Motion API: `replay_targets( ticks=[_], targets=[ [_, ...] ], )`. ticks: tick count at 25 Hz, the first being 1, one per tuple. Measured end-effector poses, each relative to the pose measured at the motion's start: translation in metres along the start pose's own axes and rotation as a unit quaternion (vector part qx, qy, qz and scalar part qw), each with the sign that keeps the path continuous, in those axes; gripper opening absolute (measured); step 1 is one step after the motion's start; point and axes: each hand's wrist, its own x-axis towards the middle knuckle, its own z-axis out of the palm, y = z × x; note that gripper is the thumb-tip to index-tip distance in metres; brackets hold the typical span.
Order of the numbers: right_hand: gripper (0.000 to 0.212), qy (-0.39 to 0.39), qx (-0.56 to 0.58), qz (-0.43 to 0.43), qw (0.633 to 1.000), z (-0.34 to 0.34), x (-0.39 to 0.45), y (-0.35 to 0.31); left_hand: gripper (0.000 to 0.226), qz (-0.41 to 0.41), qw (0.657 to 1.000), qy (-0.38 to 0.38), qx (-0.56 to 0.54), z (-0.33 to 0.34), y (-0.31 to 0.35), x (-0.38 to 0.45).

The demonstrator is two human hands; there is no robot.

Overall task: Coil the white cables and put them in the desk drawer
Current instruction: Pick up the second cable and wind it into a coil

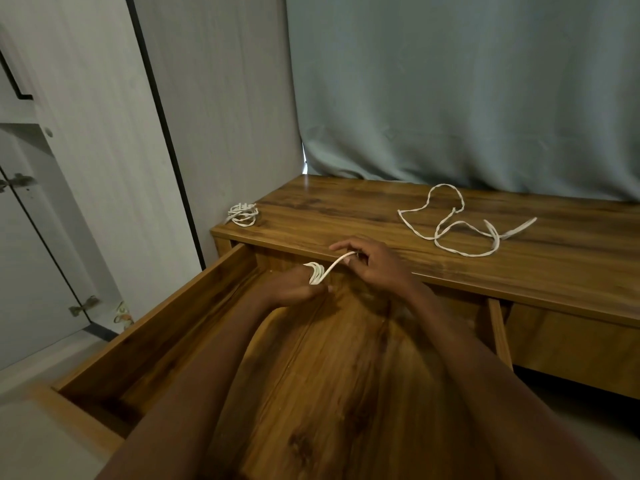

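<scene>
The desk (381, 216) is set against a curtain (450, 91) behind it, with a wall panel (221, 98) at its left end. Its drawer (194, 306) is drawn out toward the viewer, below the front edge. Both hands are held over the drawer's far end: the left hand (294, 289) to the left, the right hand (377, 265) to the right and slightly behind. A short cable (320, 271) is strung between them. A bundled cable (243, 214) lies on the desk's left rear corner, apparently touching the wall panel. A loose cable (460, 223) is spread on the desktop, well right of the hands.
</scene>
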Motion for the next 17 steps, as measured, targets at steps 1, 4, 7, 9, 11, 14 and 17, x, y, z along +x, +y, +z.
replay_targets(
  ticks=[1, 4, 7, 9, 11, 14, 17],
  targets=[
    [0.025, 0.005, 0.016, 0.011, 1.000, -0.001, 0.000, 0.000, 0.031, 0.025, 0.998, 0.034, 0.056, 0.002, -0.003, 0.003],
    [0.025, 0.036, 0.037, 0.097, 0.994, 0.002, 0.002, -0.001, 0.026, 0.074, 0.971, 0.114, 0.196, 0.013, -0.005, 0.007],
    [0.046, 0.043, -0.020, 0.143, 0.989, 0.004, 0.004, -0.002, 0.028, 0.155, 0.941, 0.147, 0.260, 0.026, 0.004, 0.010],
    [0.055, 0.016, -0.060, 0.148, 0.987, 0.003, 0.005, -0.004, 0.027, 0.175, 0.935, 0.127, 0.282, 0.032, 0.008, 0.012],
    [0.057, -0.008, -0.114, 0.135, 0.984, 0.003, 0.006, -0.006, 0.029, 0.194, 0.930, 0.099, 0.295, 0.040, 0.008, 0.014],
    [0.052, -0.016, -0.147, 0.135, 0.980, 0.003, 0.006, -0.005, 0.027, 0.224, 0.926, 0.088, 0.291, 0.046, 0.008, 0.016],
    [0.044, -0.021, -0.139, 0.157, 0.978, 0.001, 0.005, -0.003, 0.023, 0.271, 0.913, 0.105, 0.287, 0.046, 0.011, 0.019]
  ],
)
